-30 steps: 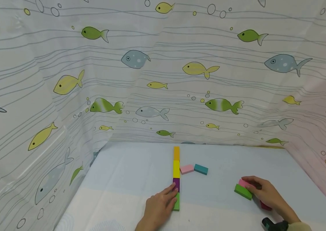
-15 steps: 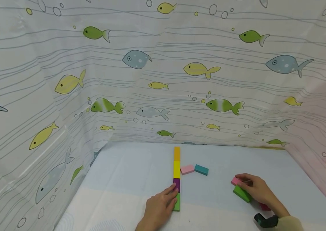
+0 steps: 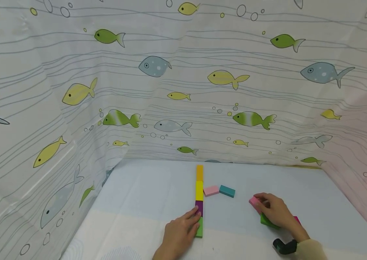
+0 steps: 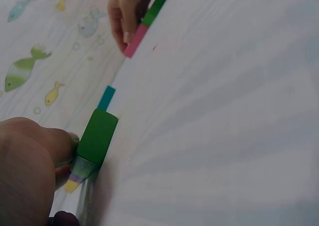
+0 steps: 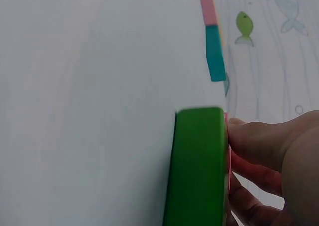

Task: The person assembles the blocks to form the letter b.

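In the head view my left hand (image 3: 178, 234) rests fingertips on the purple block (image 3: 199, 208), its thumb along the near green block (image 3: 199, 227). These two stand in a straight row with a yellow block (image 3: 199, 190) and an orange block (image 3: 199, 173). To the right, my right hand (image 3: 277, 211) pinches a bright pink block (image 3: 255, 203) between thumb and fingers. Another green block (image 3: 268, 221) lies beneath that hand, partly hidden; in the right wrist view this green block (image 5: 197, 166) fills the foreground, with the pink behind it.
A pale pink block (image 3: 211, 190) touches the row's right side near the yellow block, with a teal block (image 3: 227, 191) at its end. A magenta block (image 3: 297, 219) shows behind the right wrist. Fish-patterned sheeting (image 3: 199, 108) walls the back and sides of the white table (image 3: 144, 202).
My right hand has moved left with the bright pink block, past the green block, which has shifted slightly and turned. My left hand has stayed on the row.
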Action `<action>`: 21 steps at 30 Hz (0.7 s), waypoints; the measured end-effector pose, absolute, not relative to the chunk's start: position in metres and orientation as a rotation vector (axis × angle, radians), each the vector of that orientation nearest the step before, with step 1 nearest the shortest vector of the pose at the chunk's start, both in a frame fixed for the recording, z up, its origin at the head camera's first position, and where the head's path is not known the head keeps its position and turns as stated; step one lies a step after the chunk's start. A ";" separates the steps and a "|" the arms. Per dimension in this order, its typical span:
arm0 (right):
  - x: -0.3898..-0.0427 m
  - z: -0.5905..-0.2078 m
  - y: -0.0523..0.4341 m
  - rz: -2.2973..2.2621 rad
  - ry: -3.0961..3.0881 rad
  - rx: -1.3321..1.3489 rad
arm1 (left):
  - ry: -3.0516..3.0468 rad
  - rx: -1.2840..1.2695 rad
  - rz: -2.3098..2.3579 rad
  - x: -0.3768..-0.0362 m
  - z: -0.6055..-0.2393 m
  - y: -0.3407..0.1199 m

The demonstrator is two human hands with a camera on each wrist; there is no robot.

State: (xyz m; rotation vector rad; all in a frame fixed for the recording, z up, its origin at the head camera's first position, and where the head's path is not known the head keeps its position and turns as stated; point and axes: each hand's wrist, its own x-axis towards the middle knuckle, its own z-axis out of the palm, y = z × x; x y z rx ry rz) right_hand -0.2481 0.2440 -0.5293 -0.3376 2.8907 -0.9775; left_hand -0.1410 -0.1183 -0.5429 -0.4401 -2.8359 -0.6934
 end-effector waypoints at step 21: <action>-0.245 -0.522 0.230 -1.007 2.696 -0.453 | -2.848 -0.422 -0.696 -0.141 -0.543 -0.118</action>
